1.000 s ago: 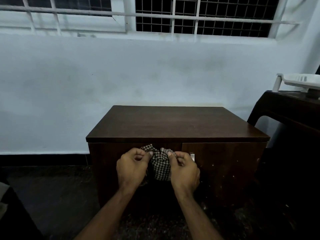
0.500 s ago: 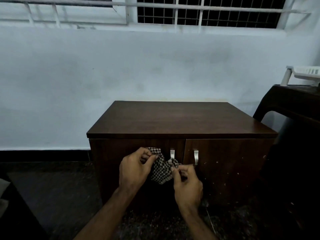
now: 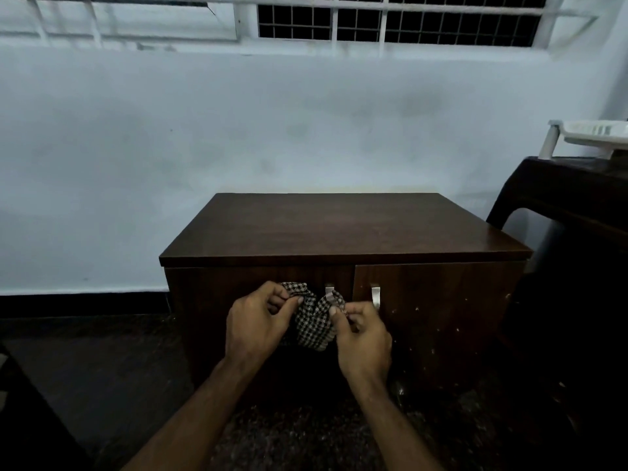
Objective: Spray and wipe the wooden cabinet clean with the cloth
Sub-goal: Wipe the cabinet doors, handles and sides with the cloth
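Both hands, left hand [image 3: 260,326] and right hand [image 3: 363,334], pinch the checked cloth [image 3: 314,322] before the near cabinet [image 3: 339,229] doors, apparently bunching it; wiping calls for a flat pad.

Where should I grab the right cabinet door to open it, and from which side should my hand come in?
Take the right door's metal handle, the short upright strip near the door's inner top corner. Come straight at it from the front with the right hand, which is nearest. It probably hooks best from below, though the dim light hides its exact shape. That hand pinches the checked cloth now, so free it first.
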A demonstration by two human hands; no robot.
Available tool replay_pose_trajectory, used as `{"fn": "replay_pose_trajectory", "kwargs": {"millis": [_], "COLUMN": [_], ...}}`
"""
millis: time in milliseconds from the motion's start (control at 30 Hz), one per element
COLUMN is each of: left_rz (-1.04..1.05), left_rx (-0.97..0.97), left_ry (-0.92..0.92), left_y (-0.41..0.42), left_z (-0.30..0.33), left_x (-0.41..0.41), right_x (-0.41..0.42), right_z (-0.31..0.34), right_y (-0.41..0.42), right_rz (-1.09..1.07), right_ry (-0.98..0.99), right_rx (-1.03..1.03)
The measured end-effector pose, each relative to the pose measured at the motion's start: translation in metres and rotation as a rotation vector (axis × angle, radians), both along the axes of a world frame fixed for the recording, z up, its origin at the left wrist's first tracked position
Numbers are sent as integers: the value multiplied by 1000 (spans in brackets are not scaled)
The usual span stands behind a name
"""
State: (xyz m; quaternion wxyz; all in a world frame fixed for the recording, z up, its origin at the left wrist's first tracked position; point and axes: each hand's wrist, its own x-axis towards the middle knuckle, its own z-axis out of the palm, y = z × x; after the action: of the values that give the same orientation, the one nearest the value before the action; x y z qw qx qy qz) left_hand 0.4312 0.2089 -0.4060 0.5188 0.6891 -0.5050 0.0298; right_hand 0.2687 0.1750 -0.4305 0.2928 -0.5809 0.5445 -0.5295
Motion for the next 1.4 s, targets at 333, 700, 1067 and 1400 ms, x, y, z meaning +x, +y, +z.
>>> {"fn": "replay_pose_trajectory", "kwargs": {"millis": [333,700,1067,1400], "left_rz": [10,17,26,40], "left_rx": [-10,2,-18,30], "left_ry": [-39,-63,-58,-64], "left_y": [0,3,3,6], "left_z": [0,2,4,6], "left_x": [-1,-7,-12,-17], "right_x": [10,-2,15,0], "right_z": [26,-15,15,-12], "right_y": [-10,3,-14,5], "right_rz": [16,62,87,13], "right_ry": [-107,-142,-241,168], "right_rx": [60,26,156,-143]}}
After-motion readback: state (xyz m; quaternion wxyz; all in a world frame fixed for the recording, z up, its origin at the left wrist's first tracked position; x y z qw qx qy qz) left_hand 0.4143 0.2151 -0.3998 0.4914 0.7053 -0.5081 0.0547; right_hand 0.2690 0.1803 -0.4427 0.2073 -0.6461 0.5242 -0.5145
